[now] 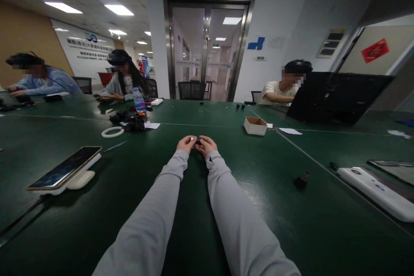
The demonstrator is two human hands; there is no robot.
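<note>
Over the green table [200,224], both of my forearms reach forward in grey sleeves and the hands meet in the middle. My left hand [185,144] is closed in a pinch around a small piece with a shiny metal glint [192,139]. Facing it, my right hand [207,145] pinches a small black piece [199,141]. The fingertips nearly touch. Both pieces are mostly covered by fingers, and I cannot tell whether they are joined. To the right lies a small black connector with a metal end [302,180].
At left are a phone on a stand [66,170], a white ring [112,132], a black cable bundle [129,120] and a water bottle [139,101]. An open small box [255,126], a white device [377,192] and a black monitor [336,97] are right. Three people sit across.
</note>
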